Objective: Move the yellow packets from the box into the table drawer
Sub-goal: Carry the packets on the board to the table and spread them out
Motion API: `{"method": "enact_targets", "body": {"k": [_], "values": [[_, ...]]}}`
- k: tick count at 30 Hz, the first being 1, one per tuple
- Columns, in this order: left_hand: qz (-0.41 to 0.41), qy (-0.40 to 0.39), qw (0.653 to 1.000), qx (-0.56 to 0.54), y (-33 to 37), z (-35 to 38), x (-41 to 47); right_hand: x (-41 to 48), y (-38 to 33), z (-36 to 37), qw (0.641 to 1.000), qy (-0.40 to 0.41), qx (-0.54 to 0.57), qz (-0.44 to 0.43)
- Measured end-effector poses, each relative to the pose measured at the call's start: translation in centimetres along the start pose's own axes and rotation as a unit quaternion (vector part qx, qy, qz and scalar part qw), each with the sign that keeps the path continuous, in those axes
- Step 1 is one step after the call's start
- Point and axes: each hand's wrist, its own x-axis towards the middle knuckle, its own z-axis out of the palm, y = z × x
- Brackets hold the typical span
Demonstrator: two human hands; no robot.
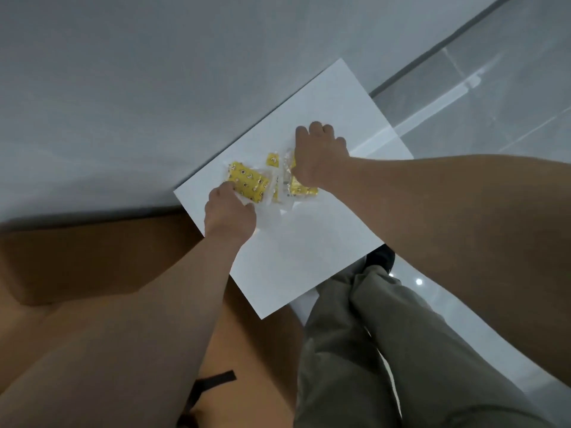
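Several yellow packets in clear wrappers lie in the white drawer (309, 257), which stands pulled out from under the grey table top (154, 88). My left hand (230, 213) pinches the near edge of a patterned yellow packet (248, 182). My right hand (319, 152) is closed, knuckles up, over another yellow packet (301, 189), hiding most of it. A small yellow packet (272, 159) lies between the two. The brown cardboard box (77, 257) is at the lower left, under my left forearm; its inside is hidden.
My legs in olive trousers (386, 350) and a black shoe (383, 257) stand right of the box, below the drawer's near corner. A black strap (213, 384) lies on the box. Glossy grey floor tiles (494, 88) spread to the right.
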Motion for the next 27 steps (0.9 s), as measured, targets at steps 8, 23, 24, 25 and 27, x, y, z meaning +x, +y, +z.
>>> {"method": "enact_targets", "body": {"k": [8,23,24,25,27], "values": [[0.005,0.083,0.996,0.022,0.6,2.3,4.3,1.0,-0.5,3.9,0.992,0.064,-0.074,-0.077],[-0.097,0.020,0.993,-0.069,0.3,-0.8,-3.5,-6.5,0.6,-0.8,0.953,-0.064,0.272,0.119],[-0.087,0.015,0.993,-0.082,0.9,-1.7,-5.0,-8.0,1.3,-1.9,0.943,-0.058,0.301,0.129],[-0.079,0.010,0.992,-0.095,1.6,-2.7,-6.6,-9.8,2.0,-3.3,0.931,-0.052,0.332,0.142],[-0.068,0.002,0.990,-0.127,3.3,-5.0,-9.9,-13.6,3.7,-6.3,0.905,-0.039,0.391,0.161]]}}
